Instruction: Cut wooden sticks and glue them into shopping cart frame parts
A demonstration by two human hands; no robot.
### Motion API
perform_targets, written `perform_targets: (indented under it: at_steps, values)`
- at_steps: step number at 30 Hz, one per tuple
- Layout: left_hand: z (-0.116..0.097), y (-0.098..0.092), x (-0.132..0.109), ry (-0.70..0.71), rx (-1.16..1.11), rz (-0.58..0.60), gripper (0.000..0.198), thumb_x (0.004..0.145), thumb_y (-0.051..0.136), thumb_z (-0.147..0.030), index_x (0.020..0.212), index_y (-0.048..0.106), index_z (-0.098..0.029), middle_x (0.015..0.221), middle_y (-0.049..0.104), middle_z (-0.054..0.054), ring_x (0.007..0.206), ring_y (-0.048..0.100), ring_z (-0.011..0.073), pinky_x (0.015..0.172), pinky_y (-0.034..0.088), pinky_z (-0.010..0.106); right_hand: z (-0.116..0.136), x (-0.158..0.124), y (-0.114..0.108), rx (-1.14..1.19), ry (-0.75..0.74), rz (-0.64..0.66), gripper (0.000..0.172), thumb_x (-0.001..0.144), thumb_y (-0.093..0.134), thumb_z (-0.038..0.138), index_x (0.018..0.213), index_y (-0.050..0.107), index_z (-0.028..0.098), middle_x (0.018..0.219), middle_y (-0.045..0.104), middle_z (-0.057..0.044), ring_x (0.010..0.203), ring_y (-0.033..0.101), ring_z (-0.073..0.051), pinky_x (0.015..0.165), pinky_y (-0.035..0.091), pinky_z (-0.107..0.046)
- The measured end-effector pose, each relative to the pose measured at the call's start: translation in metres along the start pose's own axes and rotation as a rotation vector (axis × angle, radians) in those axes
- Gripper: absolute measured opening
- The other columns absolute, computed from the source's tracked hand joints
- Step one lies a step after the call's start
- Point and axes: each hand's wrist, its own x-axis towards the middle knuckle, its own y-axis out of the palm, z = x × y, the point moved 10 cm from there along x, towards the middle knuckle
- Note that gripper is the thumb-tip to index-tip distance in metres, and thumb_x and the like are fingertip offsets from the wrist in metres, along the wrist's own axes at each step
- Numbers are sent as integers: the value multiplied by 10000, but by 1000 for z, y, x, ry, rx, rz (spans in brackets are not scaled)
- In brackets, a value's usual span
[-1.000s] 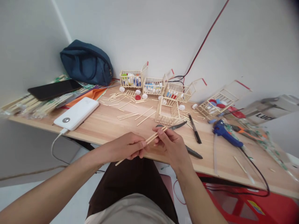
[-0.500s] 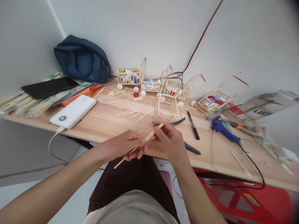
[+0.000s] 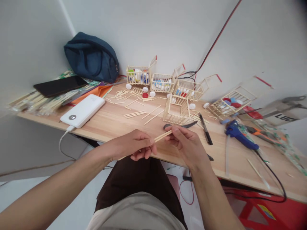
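A pair of joined wooden chopsticks [image 3: 163, 136] runs between my hands above the table's front edge. My left hand [image 3: 140, 145] is closed round its middle, and the thin end pokes out below the wrist. Thumb and fingertips of my right hand [image 3: 183, 142] pinch the other end. Just beyond stands an open basket frame of small sticks [image 3: 177, 111]. A dark curved blade [image 3: 189, 124] lies beside it, partly behind my right hand. Cut stick pieces [image 3: 135, 114] are scattered on the wood to the left of the frame.
Several little stick carts [image 3: 137, 76] holding bottle caps line the wall. On the right lie a black pen [image 3: 205, 129], a blue glue gun [image 3: 242, 135] with its cord, and orange-handled pliers [image 3: 257, 131]. A white power bank [image 3: 82, 111], phone [image 3: 60, 86] and blue bag [image 3: 92, 57] occupy the left.
The chopsticks have turned from a steep slant to nearly level. My right hand has shifted right and slightly down, and the view has swung a little left.
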Motion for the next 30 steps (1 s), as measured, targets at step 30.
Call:
perform_targets:
  at_steps: [30]
  values:
    - [-52, -15, -51, 565, 1109, -961, 81, 893, 541, -209, 865, 616, -213, 826, 691, 7, 812, 595, 175, 750, 361, 322, -19, -19, -17, 254, -20, -361, 149, 682, 782, 288, 741, 733, 160, 822, 728, -22, 582, 672, -89, 605, 588, -181]
